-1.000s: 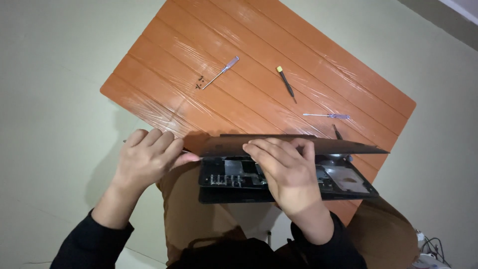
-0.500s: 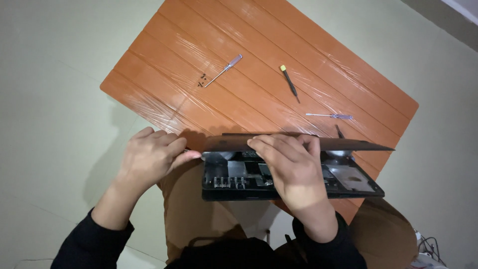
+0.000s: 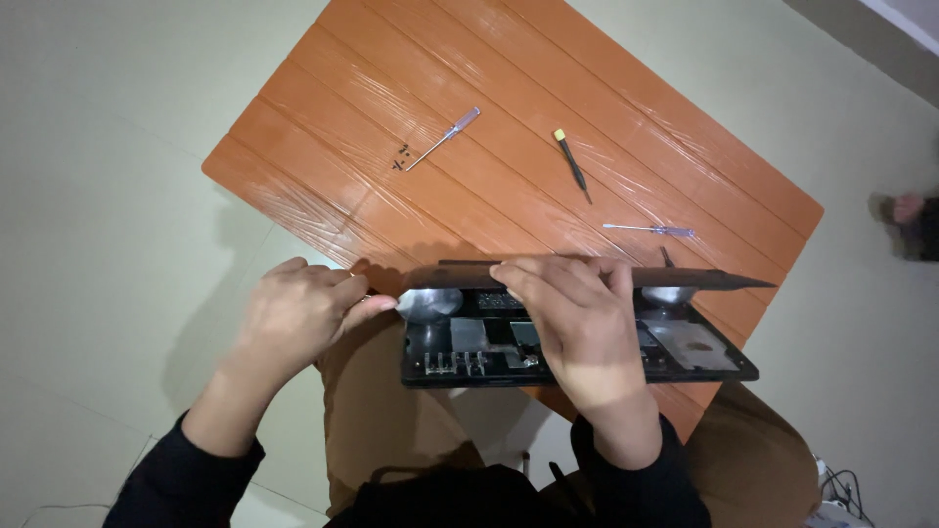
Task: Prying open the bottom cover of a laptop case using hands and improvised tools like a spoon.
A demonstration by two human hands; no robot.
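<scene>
Your right hand (image 3: 587, 328) grips the thin dark cover panel (image 3: 685, 278) at its top edge, lifted over the open laptop base (image 3: 469, 347) at lower centre of frame. Your left hand (image 3: 298, 318) pinches the panel's left corner. Three screwdrivers (image 3: 445, 137) lie on the orange worktop (image 3: 323, 147), upper centre.

Single head-worn view, steeply downward and close over orange table (image 3: 548, 108), lap edge perhaps cropped.
</scene>
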